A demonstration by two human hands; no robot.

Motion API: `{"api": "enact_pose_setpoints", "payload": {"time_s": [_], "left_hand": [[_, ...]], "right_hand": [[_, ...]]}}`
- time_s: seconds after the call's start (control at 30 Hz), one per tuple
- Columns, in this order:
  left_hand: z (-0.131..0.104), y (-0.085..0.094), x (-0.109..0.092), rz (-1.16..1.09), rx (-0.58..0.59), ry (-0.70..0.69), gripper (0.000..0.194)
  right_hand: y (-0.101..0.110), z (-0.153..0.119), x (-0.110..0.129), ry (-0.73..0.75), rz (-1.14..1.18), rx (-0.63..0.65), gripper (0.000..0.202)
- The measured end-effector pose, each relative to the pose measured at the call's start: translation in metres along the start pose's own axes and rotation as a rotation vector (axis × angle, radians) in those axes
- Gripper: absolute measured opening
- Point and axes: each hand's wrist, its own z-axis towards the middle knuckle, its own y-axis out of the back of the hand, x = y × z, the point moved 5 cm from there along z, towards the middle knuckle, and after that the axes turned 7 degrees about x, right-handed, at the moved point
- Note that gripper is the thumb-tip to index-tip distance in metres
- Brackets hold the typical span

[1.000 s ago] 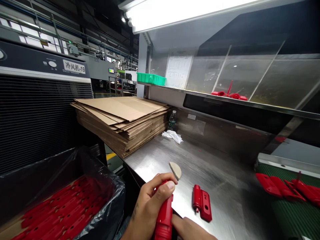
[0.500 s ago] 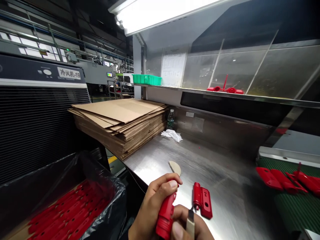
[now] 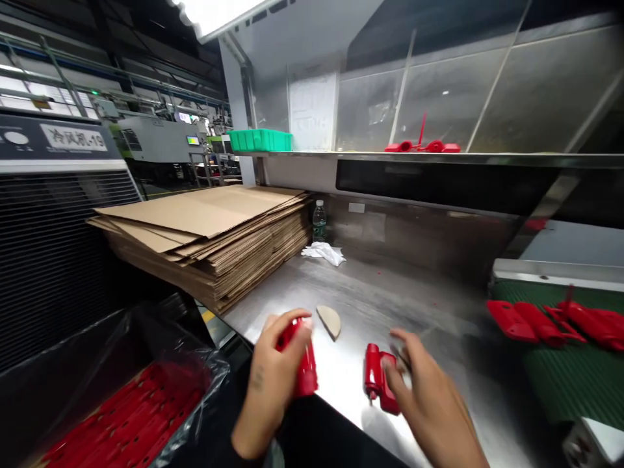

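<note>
At lower centre, the left hand still grips a red plastic part, now lifted away from the right hand, which has moved right onto a second red part lying on the steel table; its grip is unclear.

a stainless steel workbench filled the factory station, a strip light glaring at 11 o'clock. flattened cardboard sheets were stacked at 9 o'clock beside a louvred cooling unit. a green tray sat on the metal shelf at 12 o'clock, under clear panels.
</note>
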Motion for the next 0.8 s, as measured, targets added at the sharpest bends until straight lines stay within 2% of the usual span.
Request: {"api": "enact_pose_setpoints", "payload": {"time_s": [0.07, 0.17, 0.23, 0.3, 0.37, 0.47, 0.57, 0.67, 0.73, 0.8], "left_hand": [[0.020, 0.003, 0.021, -0.073, 0.034, 0.073, 0.039], [0.033, 0.001, 0.040, -0.149, 0.053, 0.107, 0.046], [0.035, -0.001, 0.047, -0.157, 0.027, 0.105, 0.051], [0.036, 0.001, 0.050, -0.127, -0.024, 0.082, 0.053], [0.038, 0.006, 0.052, -0.062, -0.075, 0.036, 0.051], [0.040, 0.017, 0.049, 0.070, -0.126, -0.054, 0.045], [0.036, 0.031, 0.041, 0.199, -0.145, -0.125, 0.040], [0.028, 0.049, 0.031, 0.282, -0.190, -0.176, 0.038], [0.023, 0.060, 0.025, 0.304, -0.230, -0.210, 0.036], [0.018, 0.067, 0.022, 0.301, -0.256, -0.245, 0.035]], "right_hand": [[0.007, 0.055, -0.018, -0.012, -0.223, -0.043, 0.059], [-0.001, 0.121, -0.035, 0.011, -0.306, 0.023, 0.041], [-0.014, 0.139, -0.030, 0.036, -0.339, 0.038, 0.036], [-0.027, 0.139, -0.014, 0.055, -0.373, -0.015, 0.044], [-0.041, 0.131, 0.010, 0.084, -0.388, -0.058, 0.044], [-0.068, 0.126, 0.043, 0.122, -0.355, 0.005, 0.033], [-0.085, 0.130, 0.057, 0.060, -0.227, 0.053, 0.023], [-0.089, 0.117, 0.063, 0.095, 0.089, 0.050, 0.021], [-0.091, 0.091, 0.071, 0.193, 0.412, 0.110, 0.027], [-0.100, 0.056, 0.082, 0.269, 0.742, 0.230, 0.040]]}}
